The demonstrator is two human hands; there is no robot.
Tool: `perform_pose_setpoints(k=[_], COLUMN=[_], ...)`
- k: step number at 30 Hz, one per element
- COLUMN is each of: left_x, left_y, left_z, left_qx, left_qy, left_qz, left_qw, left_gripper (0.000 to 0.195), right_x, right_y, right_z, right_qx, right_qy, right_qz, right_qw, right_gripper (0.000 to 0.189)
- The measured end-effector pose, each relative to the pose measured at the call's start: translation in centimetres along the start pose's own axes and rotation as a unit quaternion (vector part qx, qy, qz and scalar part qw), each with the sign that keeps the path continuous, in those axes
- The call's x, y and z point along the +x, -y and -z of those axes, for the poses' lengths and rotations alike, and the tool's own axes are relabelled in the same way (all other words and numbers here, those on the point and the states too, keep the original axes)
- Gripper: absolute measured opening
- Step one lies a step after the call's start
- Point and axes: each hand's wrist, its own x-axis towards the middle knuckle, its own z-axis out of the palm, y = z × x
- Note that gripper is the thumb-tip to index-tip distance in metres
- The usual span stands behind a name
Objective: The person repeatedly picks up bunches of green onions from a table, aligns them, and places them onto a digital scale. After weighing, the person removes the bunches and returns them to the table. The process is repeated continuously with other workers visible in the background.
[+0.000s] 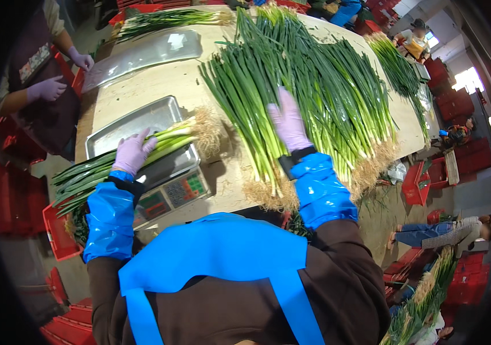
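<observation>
My left hand [134, 152], in a thin pink glove, rests on a bunch of green onions [172, 137] lying across the metal tray of a digital scale [180, 189]; whether its fingers close round the stalks is not clear. The bunch's roots point right and its green leaves hang past the scale's left side. My right hand [288, 120], also gloved, lies with fingers spread on the large pile of green onions [331, 99]. The pile's near roots face me and its leaves point away. A second metal tray end [133, 125] shows beyond the bunch.
A co-worker's gloved hands [62, 77] are at the left edge of the wooden table [142, 90]. A long metal sheet [155, 49] and more green onions [176, 19] lie at the far left. Red crates [416, 183] stand right of the table; another red crate [58, 235] stands low left.
</observation>
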Motion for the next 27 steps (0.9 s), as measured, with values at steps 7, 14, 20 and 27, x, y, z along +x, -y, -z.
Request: perform_pose_setpoints(k=[7,14,20,27], left_x=[6.0,7.2,5.9,-3.5], left_y=[2.1,0.0,-3.5,0.2], left_z=[-0.1,1.0,0.1,7.4], left_qx=[-0.021,0.004,-0.043,-0.145], left_qy=[0.101,0.096,0.018,-0.265], left_qz=[-0.004,0.003,-0.010,-0.017], left_qw=[0.995,0.995,0.999,0.953], left_gripper=[0.035,0.024,0.042,0.054], right_x=[-6.6,-10.4,-7.3,-7.9], right_y=[-19.8,-25.4,-24.0,-28.3], right_z=[19.4,24.0,23.3,24.8], right_qx=[-0.205,-0.439,-0.487,-0.293], right_qy=[-0.029,0.136,0.198,0.135], right_qz=[-0.347,-0.278,-0.339,-0.359], right_qw=[0.915,0.843,0.780,0.876], right_gripper=[0.050,0.051,0.042,0.036])
